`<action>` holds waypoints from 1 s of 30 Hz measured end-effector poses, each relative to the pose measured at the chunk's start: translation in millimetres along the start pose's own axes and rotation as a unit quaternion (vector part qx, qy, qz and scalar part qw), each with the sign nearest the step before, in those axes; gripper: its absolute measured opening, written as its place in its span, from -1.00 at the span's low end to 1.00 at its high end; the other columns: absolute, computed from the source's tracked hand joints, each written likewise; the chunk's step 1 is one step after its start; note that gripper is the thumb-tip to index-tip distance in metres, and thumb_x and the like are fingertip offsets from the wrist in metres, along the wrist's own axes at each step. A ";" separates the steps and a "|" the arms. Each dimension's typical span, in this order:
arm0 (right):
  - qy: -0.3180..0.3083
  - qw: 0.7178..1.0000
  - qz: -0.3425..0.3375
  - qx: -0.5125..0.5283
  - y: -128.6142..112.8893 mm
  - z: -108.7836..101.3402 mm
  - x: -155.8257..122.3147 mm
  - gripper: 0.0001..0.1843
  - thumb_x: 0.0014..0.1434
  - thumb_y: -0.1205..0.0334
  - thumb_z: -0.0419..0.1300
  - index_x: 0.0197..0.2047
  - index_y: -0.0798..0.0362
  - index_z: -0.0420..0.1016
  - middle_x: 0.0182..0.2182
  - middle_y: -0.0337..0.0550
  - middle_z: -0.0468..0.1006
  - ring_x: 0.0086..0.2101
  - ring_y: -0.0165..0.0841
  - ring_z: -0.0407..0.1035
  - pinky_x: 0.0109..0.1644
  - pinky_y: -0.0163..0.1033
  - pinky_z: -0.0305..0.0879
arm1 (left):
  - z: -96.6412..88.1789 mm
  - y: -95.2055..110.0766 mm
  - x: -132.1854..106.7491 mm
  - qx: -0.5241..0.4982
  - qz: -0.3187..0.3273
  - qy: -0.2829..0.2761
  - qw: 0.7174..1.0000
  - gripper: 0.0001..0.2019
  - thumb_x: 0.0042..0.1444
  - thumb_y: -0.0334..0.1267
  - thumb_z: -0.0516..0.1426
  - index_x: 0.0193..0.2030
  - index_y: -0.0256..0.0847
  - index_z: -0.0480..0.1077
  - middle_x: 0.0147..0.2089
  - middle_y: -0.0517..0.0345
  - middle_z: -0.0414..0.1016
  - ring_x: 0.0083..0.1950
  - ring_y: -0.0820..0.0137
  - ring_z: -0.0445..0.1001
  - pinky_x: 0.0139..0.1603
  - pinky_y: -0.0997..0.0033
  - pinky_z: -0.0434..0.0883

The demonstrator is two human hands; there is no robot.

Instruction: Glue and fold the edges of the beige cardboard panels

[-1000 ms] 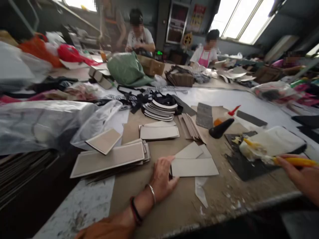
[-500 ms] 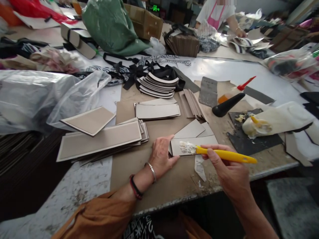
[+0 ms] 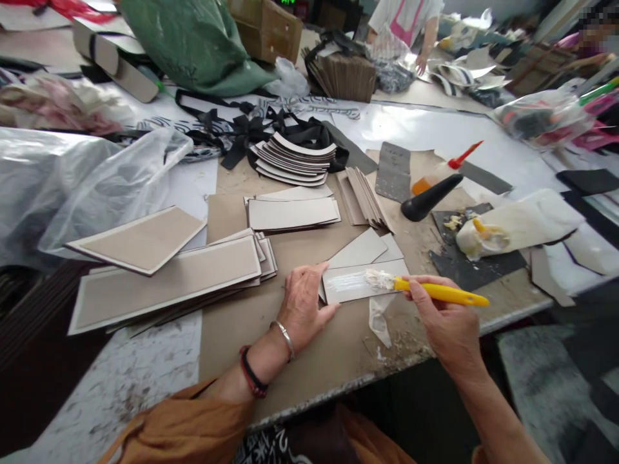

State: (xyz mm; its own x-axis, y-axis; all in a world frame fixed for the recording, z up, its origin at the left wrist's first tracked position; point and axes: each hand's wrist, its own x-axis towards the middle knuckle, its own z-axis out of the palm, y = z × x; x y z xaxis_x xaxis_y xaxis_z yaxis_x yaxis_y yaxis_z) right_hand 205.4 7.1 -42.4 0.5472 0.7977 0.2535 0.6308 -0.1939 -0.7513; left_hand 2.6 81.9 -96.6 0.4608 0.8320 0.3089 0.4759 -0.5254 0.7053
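A pale grey rectangular panel (image 3: 348,293) lies in front of me, with wet white streaks across its left and middle part. My left hand (image 3: 304,299) holds its left end, index fingertip at the upper corner and thumb at the lower one. In my right hand (image 3: 447,325) is a yellow-handled brush (image 3: 435,292), gripped between thumb and fingers. Its bristles, caked in white paste, touch the panel right of centre. Behind this panel lie more grey pieces (image 3: 360,250), partly overlapped. A thin whitish scrap (image 3: 380,322) sticks out below the panel's front edge.
Bordered panels (image 3: 169,277) are stacked at left. Beyond my hands lie light panels (image 3: 293,214), curved strips (image 3: 290,161) and brown strips (image 3: 362,196). At right are a black cone (image 3: 430,198), a red-tipped bottle (image 3: 442,171) and a white paste container (image 3: 522,225). A person (image 3: 406,22) stands across the table.
The brush has swept to the right along the panel, leaving white streaks behind it. My left hand still holds the panel's left end. The whole view has shifted slightly.
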 end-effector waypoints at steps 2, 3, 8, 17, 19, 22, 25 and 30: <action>0.023 0.999 -0.006 -0.039 10.1 -8.6 4.1 -0.68 0.09 -0.04 0.16 -0.28 0.07 0.44 -0.39 -0.11 0.51 -0.43 -0.30 0.43 -0.33 -0.20 0.38 | 0.3 -0.1 -0.5 0.011 0.002 0.002 1.000 -0.37 -0.13 -0.36 0.25 0.12 -0.22 0.13 0.00 -0.01 0.37 0.00 0.17 0.25 0.03 0.13 0.24; 0.034 0.998 -0.011 -0.055 14.2 -12.4 5.7 -0.68 0.10 -0.04 0.15 -0.28 0.07 0.44 -0.38 -0.11 0.51 -0.43 -0.30 0.42 -0.32 -0.19 0.37 | 0.2 0.1 -0.7 0.016 0.003 0.002 1.000 -0.37 -0.12 -0.36 0.24 0.12 -0.21 0.13 -0.01 -0.01 0.37 0.00 0.17 0.25 0.03 0.13 0.23; 0.067 0.990 -0.053 -0.112 23.3 -25.5 8.2 -0.69 0.13 -0.02 0.11 -0.28 0.07 0.43 -0.35 -0.11 0.52 -0.41 -0.29 0.42 -0.31 -0.19 0.34 | -3.3 6.3 -2.5 0.064 0.052 0.012 0.997 -0.41 -0.05 -0.34 0.21 0.13 -0.25 0.12 -0.01 -0.03 0.40 0.03 0.15 0.23 0.05 0.11 0.18; 0.099 0.981 -0.109 -0.128 11.8 -48.7 -4.6 -0.72 0.17 0.02 0.09 -0.26 0.07 0.44 -0.33 -0.11 0.53 -0.35 -0.27 0.43 -0.24 -0.18 0.34 | -7.2 31.7 -3.8 0.158 0.144 0.020 0.977 -0.46 0.05 -0.38 0.13 0.17 -0.24 0.06 0.08 -0.06 0.35 0.07 0.14 0.24 0.06 0.12 0.17; 0.107 0.985 -0.094 -0.101 5.4 -59.1 -8.7 -0.75 0.16 0.05 0.12 -0.25 0.06 0.45 -0.31 -0.11 0.53 -0.34 -0.28 0.43 -0.24 -0.19 0.35 | -8.9 40.1 -5.8 0.156 0.140 0.022 0.977 -0.45 0.05 -0.38 0.13 0.17 -0.25 0.04 0.06 -0.07 0.35 0.06 0.13 0.24 0.05 0.12 0.19; 0.120 0.988 -0.079 -0.057 -0.4 -72.3 -15.6 -0.79 0.16 0.09 0.14 -0.22 0.04 0.44 -0.28 -0.12 0.52 -0.35 -0.30 0.43 -0.23 -0.19 0.36 | -9.8 54.0 -15.4 0.143 0.135 0.021 0.980 -0.45 0.05 -0.37 0.14 0.17 -0.27 0.04 0.05 -0.08 0.34 0.06 0.14 0.23 0.06 0.12 0.20; 0.112 0.989 -0.084 -0.043 1.2 -77.9 -23.9 -0.80 0.16 0.13 0.14 -0.19 0.03 0.44 -0.25 -0.13 0.50 -0.30 -0.28 0.42 -0.13 -0.15 0.35 | -5.1 63.0 -31.5 0.127 0.123 0.007 0.984 -0.44 0.04 -0.37 0.14 0.17 -0.31 0.05 0.05 -0.10 0.31 0.06 0.15 0.22 0.07 0.14 0.21; 0.052 0.985 -0.154 -0.063 12.0 -74.9 -37.1 -0.87 0.18 0.21 0.12 -0.20 0.02 0.42 -0.25 -0.13 0.50 -0.22 -0.28 0.41 -0.08 -0.15 0.35 | 9.7 58.8 -55.7 0.120 0.090 -0.012 0.989 -0.46 0.03 -0.38 0.14 0.15 -0.32 0.07 0.03 -0.13 0.28 0.03 0.16 0.23 0.02 0.12 0.26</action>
State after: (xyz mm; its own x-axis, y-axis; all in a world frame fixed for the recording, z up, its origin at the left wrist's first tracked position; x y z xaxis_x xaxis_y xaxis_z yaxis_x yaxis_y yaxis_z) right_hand 233.9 -67.6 -15.2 0.3692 0.7681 0.5232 0.8353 -0.0274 -0.5492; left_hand 12.3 3.0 -78.5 0.5702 0.7186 0.3982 0.5474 -0.6937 0.4681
